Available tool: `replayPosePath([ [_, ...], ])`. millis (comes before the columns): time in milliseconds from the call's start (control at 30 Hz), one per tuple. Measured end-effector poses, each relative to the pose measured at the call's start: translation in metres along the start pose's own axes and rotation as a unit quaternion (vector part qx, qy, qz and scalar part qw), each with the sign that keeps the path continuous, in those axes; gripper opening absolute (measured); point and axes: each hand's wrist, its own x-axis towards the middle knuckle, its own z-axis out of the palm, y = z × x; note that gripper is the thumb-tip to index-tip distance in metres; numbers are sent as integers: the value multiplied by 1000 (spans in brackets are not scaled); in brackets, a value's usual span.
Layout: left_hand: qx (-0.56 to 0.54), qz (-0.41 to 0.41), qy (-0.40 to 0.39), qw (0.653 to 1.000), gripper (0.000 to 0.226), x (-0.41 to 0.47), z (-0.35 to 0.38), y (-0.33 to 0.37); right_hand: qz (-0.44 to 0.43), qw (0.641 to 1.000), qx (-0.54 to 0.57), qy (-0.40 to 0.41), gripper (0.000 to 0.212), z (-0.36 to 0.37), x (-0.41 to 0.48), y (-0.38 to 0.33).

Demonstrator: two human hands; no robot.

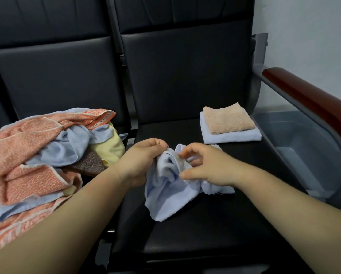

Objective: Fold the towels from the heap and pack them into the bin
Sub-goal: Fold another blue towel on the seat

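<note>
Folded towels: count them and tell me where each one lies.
2. A folded peach towel lies on a folded light blue towel, stacked on the black seat near the grey bin. The armrest hides part of the bin, so more may be inside.

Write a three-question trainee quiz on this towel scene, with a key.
1. True or false: the folded peach towel lies on top of the folded blue towel.
2. Where is the heap? A) on the left chair B) on the floor C) across a lap
3. Fill in: the left hand and right hand both hold the crumpled towel, whose colour is ___.
Key: 1 true; 2 A; 3 light blue.
</note>
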Motion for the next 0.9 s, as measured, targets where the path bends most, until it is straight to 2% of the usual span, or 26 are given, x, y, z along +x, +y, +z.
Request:
replayPosePath([
  [100, 14, 28, -27, 999, 22, -3, 3, 1, -26, 992, -117, 45, 14, 6, 5, -1],
  [133, 28, 43, -44, 998, 16, -4, 0, 1, -22, 992, -117, 47, 17, 3, 7, -1],
  [167, 47, 56, -68, 995, 9, -5, -3, 2, -10, 995, -87, 37, 18, -1, 7, -2],
  [267, 200, 73, -122, 969, 35, -5, -21, 5, 33, 995, 91, -6, 18, -20, 3, -5],
  [300, 265, 79, -118, 954, 36, -5, -26, 7, 51, 987, 152, -9, 19, -27, 1, -6],
  [367, 361, 94, -88, 924, 21, -4, -35, 9, 62, 969, 240, -1, 18, -37, -4, -7],
  [433, 385, 100, -59, 915, 11, -5, -39, 11, 55, 961, 270, 6, 20, -43, -4, -4],
  [500, 346, 92, -41, 933, 13, -6, -38, 11, 60, 964, 260, 3, 22, -44, -3, -1],
  [600, 150, 30, -34, 988, 22, -9, -26, 13, 78, 979, 190, -1, 18, -41, 0, 0],
  [667, 74, -1, -42, 996, 25, -13, -15, 18, 83, 987, 135, -4, 14, -36, 1, -2],
  [733, 58, -10, -54, 997, 27, -17, -5, 21, 68, 996, 59, 2, 19, -31, 0, -3],
  [800, 61, -7, -55, 997, 28, -19, 2, 19, 53, 998, 9, 11, 36, -25, 0, -4],
  [900, 65, 3, -57, 996, 23, -18, 9, 15, 48, 999, 13, -6, 50, -17, 2, -7],
])
